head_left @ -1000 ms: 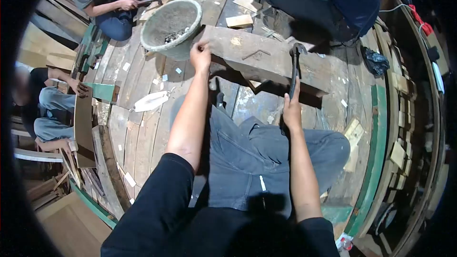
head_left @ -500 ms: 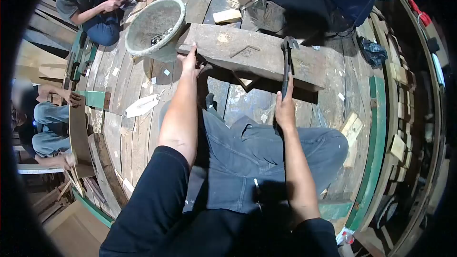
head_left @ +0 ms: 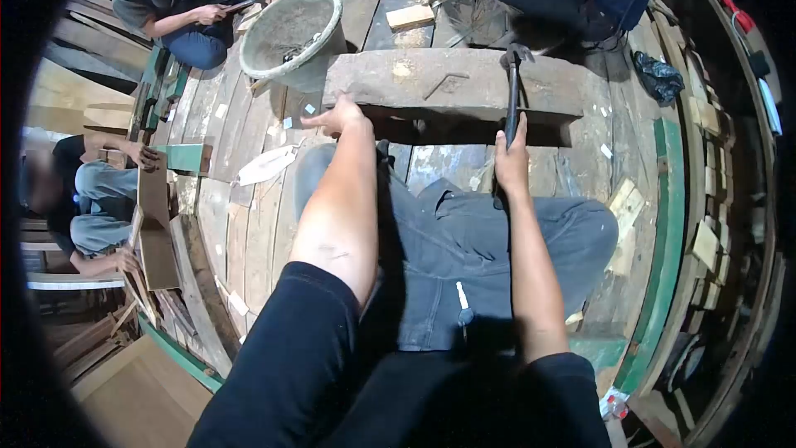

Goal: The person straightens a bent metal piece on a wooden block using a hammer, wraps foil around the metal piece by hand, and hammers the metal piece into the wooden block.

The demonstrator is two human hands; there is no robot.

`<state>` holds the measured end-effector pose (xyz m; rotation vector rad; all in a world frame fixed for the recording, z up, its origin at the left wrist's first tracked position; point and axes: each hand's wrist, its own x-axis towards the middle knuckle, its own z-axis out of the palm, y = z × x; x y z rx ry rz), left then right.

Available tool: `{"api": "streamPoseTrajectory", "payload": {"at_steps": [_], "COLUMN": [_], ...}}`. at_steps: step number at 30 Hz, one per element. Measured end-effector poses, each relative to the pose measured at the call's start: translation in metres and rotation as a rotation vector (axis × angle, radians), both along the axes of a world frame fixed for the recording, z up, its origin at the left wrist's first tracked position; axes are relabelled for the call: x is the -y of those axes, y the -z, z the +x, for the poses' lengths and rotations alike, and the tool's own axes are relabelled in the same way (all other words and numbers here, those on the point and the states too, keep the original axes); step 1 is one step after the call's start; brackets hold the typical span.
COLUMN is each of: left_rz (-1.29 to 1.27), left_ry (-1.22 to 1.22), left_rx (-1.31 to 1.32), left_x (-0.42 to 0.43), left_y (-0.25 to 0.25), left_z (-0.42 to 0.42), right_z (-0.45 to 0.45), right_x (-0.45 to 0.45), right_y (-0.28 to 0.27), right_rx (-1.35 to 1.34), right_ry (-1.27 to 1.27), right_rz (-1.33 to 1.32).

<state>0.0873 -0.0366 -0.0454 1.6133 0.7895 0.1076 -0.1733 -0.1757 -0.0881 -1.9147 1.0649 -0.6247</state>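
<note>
A thick wooden beam lies crosswise in front of my folded legs, with a dark shadow along its near side. On its upper face sits a thin bent piece, possibly a nail or staple. My left hand is at the beam's near left edge, fingers apart, one pointing left; whether it presses on the wood is hard to see. Wrapped round the handle of a claw hammer is my right hand. The hammer's head is over the beam's right half.
A grey bucket with small bits inside stands behind the beam's left end. Wood blocks and a black plastic bag lie beyond. Co-workers sit at left and ahead; one holds a board. Green rails edge the floor.
The beam's right end has swung away from me, so it lies straighter across. My left hand has shifted from the beam's end to its near edge. The hammer stays in my right hand.
</note>
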Motion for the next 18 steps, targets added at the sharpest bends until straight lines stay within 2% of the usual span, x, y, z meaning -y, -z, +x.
{"api": "streamPoseTrajectory", "payload": {"at_steps": [2, 3, 4, 6, 8, 10, 12, 15, 16, 18], "left_rz": [0.526, 0.688, 0.824, 0.61, 0.484, 0.965, 1.218, 1.108, 1.057, 0.891], "left_ry": [-0.002, 0.23, 0.47, 1.094, 1.67, 1.667, 1.65, 1.587, 1.621, 1.743], "left_rx": [0.033, 0.365, 0.704, 0.723, 0.435, 0.854, 0.934, 0.967, 0.747, 0.617], "left_x": [-0.001, -0.006, -0.005, 0.016, 0.037, 0.045, 0.042, 0.038, 0.045, 0.051], "left_y": [-0.003, 0.0, -0.007, -0.028, -0.037, -0.017, -0.009, 0.002, -0.009, -0.015], "left_z": [0.008, 0.016, 0.021, 0.015, 0.006, -0.009, -0.028, -0.033, -0.035, -0.022], "right_z": [-0.001, 0.0, 0.001, 0.001, 0.0, -0.002, -0.002, -0.001, -0.001, 0.0], "right_x": [0.002, -0.002, 0.0, 0.002, 0.003, 0.002, 0.003, 0.002, 0.001, 0.0], "right_y": [0.004, -0.007, -0.001, 0.003, 0.001, -0.004, -0.002, -0.002, -0.003, -0.006], "right_rx": [-0.05, -0.004, -0.001, -0.023, -0.015, -0.029, -0.014, -0.034, -0.001, 0.014], "right_ry": [-0.004, -0.004, -0.008, 0.001, -0.012, 0.004, -0.003, -0.016, -0.033, -0.047], "right_rz": [-0.024, 0.034, -0.027, -0.02, 0.032, 0.04, 0.072, 0.059, 0.046, 0.058]}}
